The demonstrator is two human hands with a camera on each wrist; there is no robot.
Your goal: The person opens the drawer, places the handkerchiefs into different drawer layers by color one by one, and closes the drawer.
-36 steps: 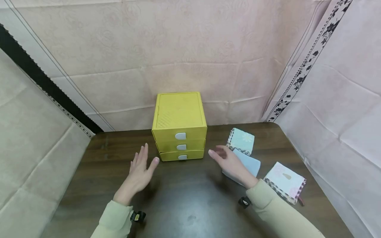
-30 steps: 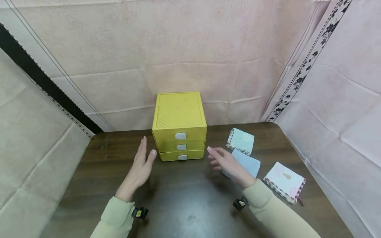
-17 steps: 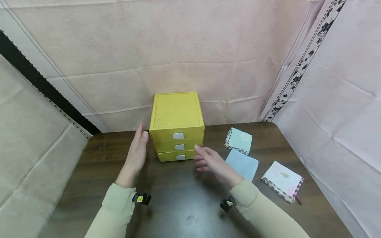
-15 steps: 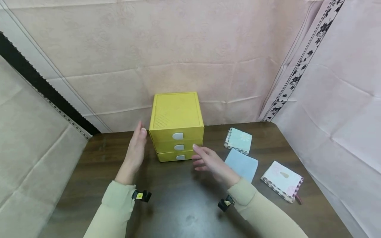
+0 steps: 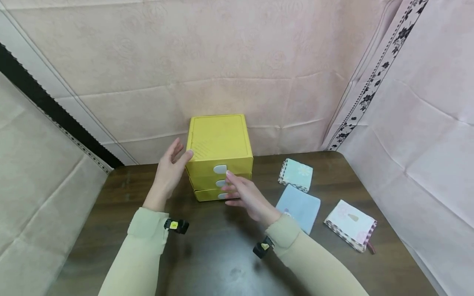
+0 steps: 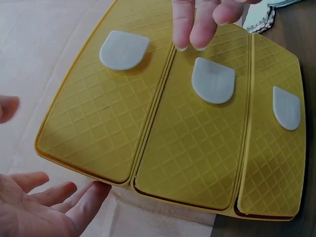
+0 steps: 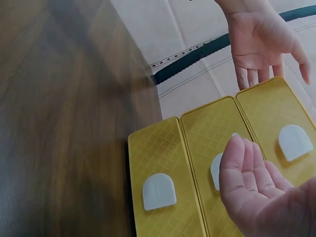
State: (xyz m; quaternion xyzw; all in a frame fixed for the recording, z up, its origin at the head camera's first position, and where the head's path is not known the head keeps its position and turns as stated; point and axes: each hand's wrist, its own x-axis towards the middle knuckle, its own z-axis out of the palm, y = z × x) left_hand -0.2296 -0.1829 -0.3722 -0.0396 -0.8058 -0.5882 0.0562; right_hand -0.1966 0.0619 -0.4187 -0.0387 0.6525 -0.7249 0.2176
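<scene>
A yellow three-drawer storage box [image 5: 220, 137] stands at the back of the table, all its drawers closed. Each drawer has a pale grey tab handle, such as the top handle [image 5: 220, 169]. My left hand [image 5: 167, 176] is raised beside the box's left side, thumb near the upper front corner. In the left wrist view the left fingers [image 6: 54, 195] are spread near the box's side; whether they touch it is unclear. My right hand [image 5: 253, 200] is before the drawer fronts, partly covering the lower handles. Seen from the right wrist, its loosely bent fingers [image 7: 249, 163] hold nothing.
Right of the box lie a mint notebook [image 5: 298, 174] with a checked edge, a light blue notebook [image 5: 300, 209] and a white notebook [image 5: 352, 225] with a checked edge. The dark wooden table [image 5: 222, 255] is enclosed by hanging pale cloth [image 5: 237, 53].
My left hand has moved up and forward to the box's left side. The right hand has shifted left, from over the light blue notebook to in front of the drawers.
</scene>
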